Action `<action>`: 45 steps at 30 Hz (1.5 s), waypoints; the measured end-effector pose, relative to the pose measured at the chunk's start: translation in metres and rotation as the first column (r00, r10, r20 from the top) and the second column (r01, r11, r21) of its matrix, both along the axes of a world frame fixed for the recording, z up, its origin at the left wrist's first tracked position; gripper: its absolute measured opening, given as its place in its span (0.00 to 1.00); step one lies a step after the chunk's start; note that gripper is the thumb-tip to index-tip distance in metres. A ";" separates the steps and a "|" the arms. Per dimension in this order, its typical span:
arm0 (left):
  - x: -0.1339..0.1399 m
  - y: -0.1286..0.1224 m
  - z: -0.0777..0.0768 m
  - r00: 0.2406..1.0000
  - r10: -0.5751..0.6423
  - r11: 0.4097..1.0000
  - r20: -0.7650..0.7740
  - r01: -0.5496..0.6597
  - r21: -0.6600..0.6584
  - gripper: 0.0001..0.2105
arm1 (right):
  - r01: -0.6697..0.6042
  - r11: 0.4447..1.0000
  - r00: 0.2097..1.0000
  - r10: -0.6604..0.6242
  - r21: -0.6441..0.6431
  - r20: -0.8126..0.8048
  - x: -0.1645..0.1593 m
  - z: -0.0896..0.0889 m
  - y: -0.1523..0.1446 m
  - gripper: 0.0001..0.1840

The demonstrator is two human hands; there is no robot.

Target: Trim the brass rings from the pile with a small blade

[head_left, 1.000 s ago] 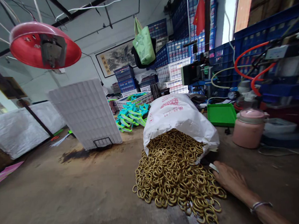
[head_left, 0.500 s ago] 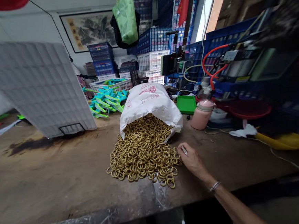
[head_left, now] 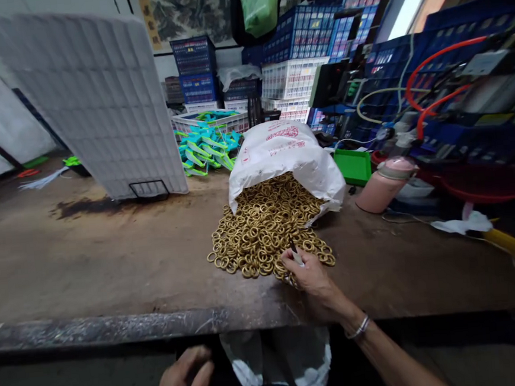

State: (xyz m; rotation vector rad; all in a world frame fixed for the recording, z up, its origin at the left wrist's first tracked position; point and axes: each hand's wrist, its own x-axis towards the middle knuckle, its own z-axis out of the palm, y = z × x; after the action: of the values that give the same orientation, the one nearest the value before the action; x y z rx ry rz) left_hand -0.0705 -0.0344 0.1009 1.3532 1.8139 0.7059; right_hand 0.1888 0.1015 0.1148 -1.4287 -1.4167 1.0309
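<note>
Gold-coloured rings (head_left: 265, 234) spill in a heap from the mouth of a white woven sack (head_left: 285, 146) lying on the table. My right hand (head_left: 311, 275) is over the front right of the heap, fingers closed around a small slim tool (head_left: 296, 255) with a pale body and a dark tip. I cannot make out its exact kind. A few rings lie at those fingertips. Below the table's front edge, my left hand (head_left: 183, 380) is slightly blurred, thumb and fingers apart, with nothing visible in it.
A pale ribbed panel (head_left: 94, 105) stands on the left of the table (head_left: 89, 266). Teal and green plastic pieces (head_left: 207, 149) lie behind the sack. To the right are a green tray (head_left: 353, 166) and a pink bottle (head_left: 384, 186). A white bag (head_left: 314, 373) hangs below the edge.
My right hand has moved left from the heap's right side to its front, and the tool's dark tip now shows. My left hand has come into view. The camera view has shifted.
</note>
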 end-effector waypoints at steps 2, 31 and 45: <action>0.010 0.018 0.007 0.970 -0.207 0.962 0.129 0.178 0.209 0.11 | -0.043 0.997 0.997 0.038 -0.067 -0.068 -0.014 0.001 -0.004 0.06; 0.065 0.066 0.014 0.751 -0.217 0.975 0.624 0.140 0.171 0.13 | -0.286 0.952 0.958 0.280 -0.106 -0.067 -0.061 0.002 -0.041 0.13; 0.069 0.065 0.015 0.616 -0.094 0.995 0.782 0.091 0.048 0.15 | -0.301 0.951 0.908 0.264 0.066 0.326 -0.053 -0.007 -0.045 0.07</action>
State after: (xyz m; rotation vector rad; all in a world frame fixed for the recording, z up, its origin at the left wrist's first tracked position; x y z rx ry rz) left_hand -0.0020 0.0302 0.1163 0.8881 1.0087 1.0413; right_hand 0.1358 0.0566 0.1083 -1.3707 -1.9307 0.9047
